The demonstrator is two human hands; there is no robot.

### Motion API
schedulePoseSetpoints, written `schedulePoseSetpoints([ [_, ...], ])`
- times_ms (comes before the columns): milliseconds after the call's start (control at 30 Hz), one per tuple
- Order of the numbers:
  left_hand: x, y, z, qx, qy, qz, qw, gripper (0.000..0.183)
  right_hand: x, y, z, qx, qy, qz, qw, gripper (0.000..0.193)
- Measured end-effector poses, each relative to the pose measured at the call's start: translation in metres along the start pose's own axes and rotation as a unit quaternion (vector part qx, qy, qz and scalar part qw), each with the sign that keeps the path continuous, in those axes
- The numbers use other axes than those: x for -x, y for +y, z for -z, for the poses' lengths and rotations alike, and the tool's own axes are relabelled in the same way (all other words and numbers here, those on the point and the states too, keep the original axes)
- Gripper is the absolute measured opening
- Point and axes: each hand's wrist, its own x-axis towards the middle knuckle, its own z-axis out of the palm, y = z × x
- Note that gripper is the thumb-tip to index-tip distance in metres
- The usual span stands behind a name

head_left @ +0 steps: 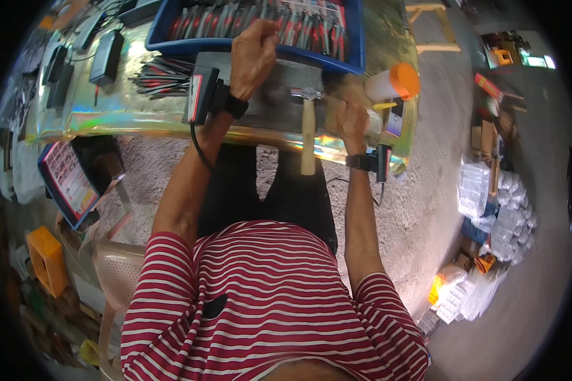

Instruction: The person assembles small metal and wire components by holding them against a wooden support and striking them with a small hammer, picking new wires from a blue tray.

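My left hand (253, 58) is at the front rim of a blue tray (200, 46), its fingers curled in; what they hold, if anything, is hidden. Rows of slim tools with red and black handles (305, 32) fill the tray; their exact kind is unclear. Left of my wrist lies a loose bundle of similar slim black and red pieces (162, 77). A hammer (308, 130) rests on a dark flat plate (286, 73), its wooden handle reaching past the table's near edge. Just right of it is my right hand (353, 120), smeared by motion, its fingers unclear.
A white jar with an orange lid (394, 82) lies at the table's right, near a small card (394, 120). Black box-shaped devices (107, 58) with cords sit at the left. Below stands a plastic chair (117, 267). Wrapped packs (508, 216) lie on the floor at right.
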Motion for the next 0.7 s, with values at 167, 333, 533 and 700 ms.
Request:
schedulePoseSetpoints([
  [167, 0.023, -0.003, 0.041, 0.023, 0.025, 0.069, 0.997, 0.015, 0.024, 0.094, -0.079, -0.161, 0.013, -0.024, 0.986, 0.023],
  [333, 0.050, -0.017, 0.088, 0.022, 0.129, 0.174, 0.976, 0.013, 0.014, 0.112, -0.072, -0.236, 0.000, 0.033, 0.971, 0.026],
  [533, 0.084, -0.044, 0.125, 0.048, 0.222, 0.241, 0.944, 0.012, -0.003, 0.046, -0.023, -0.029, -0.007, 0.019, 0.999, 0.022],
  [700, 0.086, -0.054, 0.124, 0.078, 0.243, 0.300, 0.919, 0.017, -0.006, 0.015, 0.000, 0.009, 0.009, 0.013, 1.000, 0.018],
])
